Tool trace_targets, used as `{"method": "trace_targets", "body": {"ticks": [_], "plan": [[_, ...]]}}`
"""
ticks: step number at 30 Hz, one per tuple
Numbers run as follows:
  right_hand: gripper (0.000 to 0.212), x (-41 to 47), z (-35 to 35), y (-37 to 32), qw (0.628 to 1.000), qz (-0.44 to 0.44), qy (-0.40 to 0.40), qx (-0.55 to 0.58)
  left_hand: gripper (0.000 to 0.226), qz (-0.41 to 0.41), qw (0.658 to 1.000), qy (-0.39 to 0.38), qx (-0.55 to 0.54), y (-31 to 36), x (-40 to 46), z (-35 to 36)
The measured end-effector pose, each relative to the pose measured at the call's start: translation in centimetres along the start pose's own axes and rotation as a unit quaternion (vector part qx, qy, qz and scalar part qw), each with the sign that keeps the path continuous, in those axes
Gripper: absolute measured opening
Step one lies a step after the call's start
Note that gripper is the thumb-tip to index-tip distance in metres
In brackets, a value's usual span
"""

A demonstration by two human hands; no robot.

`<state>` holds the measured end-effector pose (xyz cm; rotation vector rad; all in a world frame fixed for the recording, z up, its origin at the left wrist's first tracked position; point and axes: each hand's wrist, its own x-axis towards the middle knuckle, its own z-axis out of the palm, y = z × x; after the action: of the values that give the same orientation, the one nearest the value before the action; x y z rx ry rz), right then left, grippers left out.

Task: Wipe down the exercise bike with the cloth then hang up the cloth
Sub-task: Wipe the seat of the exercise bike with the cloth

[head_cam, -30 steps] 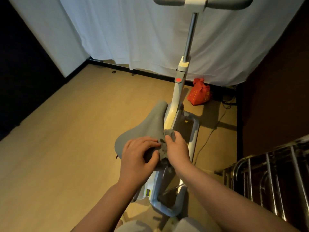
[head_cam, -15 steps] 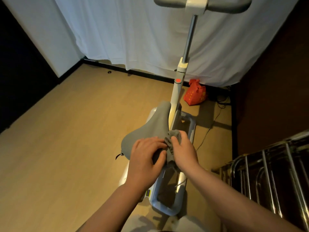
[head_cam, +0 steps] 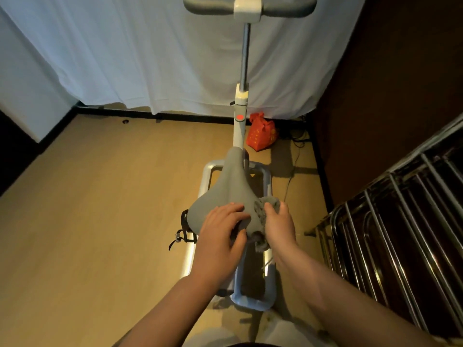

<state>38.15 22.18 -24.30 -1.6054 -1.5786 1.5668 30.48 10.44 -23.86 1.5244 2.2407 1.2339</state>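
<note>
The exercise bike stands in front of me, with a grey saddle, a white stem and grey handlebars at the top. My left hand rests on the rear of the saddle, fingers on top and thumb curled round the back edge. My right hand grips a fuzzy grey cloth against the saddle's right rear side; part of the cloth is hidden under the hand.
A metal rack with shiny bars stands close on the right. A red bag and cables lie on the wooden floor by the white curtain. The bike's pale base frame lies below my arms.
The view has swung so the bike now lines up straight ahead. My right hand with the cloth has slid along the saddle's right side; my left hand stays on the saddle's rear.
</note>
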Motion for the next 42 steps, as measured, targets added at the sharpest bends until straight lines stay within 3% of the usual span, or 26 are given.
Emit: {"method": "trace_targets", "body": {"ticks": [4,8,12,14,17,19,21,23,25,27,30,34,42], "plan": [[0.033,-3.8,0.1,1.9,0.98,-0.181,0.051,-0.071,0.036,0.02,1.0,-0.018,-0.002,-1.2,-0.6,-0.7],[0.03,-3.5,0.6,1.4,0.966,-0.226,0.056,-0.113,0.039,0.032,0.999,-0.021,0.013,-1.5,-1.6,-1.6],[0.046,-6.0,0.9,1.9,0.883,-0.373,-0.002,-0.283,0.042,0.025,1.0,-0.007,0.008,-2.8,-2.6,-2.7],[0.047,-5.3,0.3,1.5,0.878,-0.368,-0.01,-0.305,0.044,0.028,0.999,-0.012,0.009,-3.2,-2.9,-2.7],[0.045,-6.1,1.8,0.7,0.916,-0.298,0.042,-0.264,0.043,0.015,1.0,0.0,-0.01,-3.0,-3.1,-2.2],[0.047,-7.3,3.0,0.9,0.891,-0.328,0.048,-0.312,0.042,0.001,0.999,0.015,-0.031,-3.0,-3.2,-1.9],[0.047,-6.5,2.5,0.4,0.868,-0.358,0.002,-0.344,0.04,-0.007,0.999,0.031,-0.038,-3.2,-3.0,-2.1],[0.043,-4.1,1.5,-1.0,0.877,-0.334,-0.031,-0.344,0.036,-0.018,0.999,0.038,-0.034,-3.3,-2.2,-2.3],[0.041,-3.1,1.6,-2.1,0.896,-0.303,-0.011,-0.324,0.032,-0.039,0.998,0.041,-0.029,-3.2,-1.3,-2.5],[0.042,-4.0,2.5,-2.1,0.887,-0.311,0.018,-0.341,0.032,-0.056,0.997,0.038,-0.026,-3.0,-0.3,-2.9],[0.043,-4.4,2.0,-1.3,0.865,-0.337,-0.009,-0.372,0.03,-0.059,0.998,0.026,-0.012,-3.0,0.8,-3.2],[0.041,-1.0,2.3,-3.5,0.883,-0.301,-0.017,-0.359,0.026,-0.077,0.996,0.042,0.011,-2.6,1.6,-2.9],[0.045,2.3,0.5,-4.6,0.806,-0.395,-0.139,-0.418,0.029,-0.135,0.986,0.087,0.05,-1.0,3.7,-1.1]]}}
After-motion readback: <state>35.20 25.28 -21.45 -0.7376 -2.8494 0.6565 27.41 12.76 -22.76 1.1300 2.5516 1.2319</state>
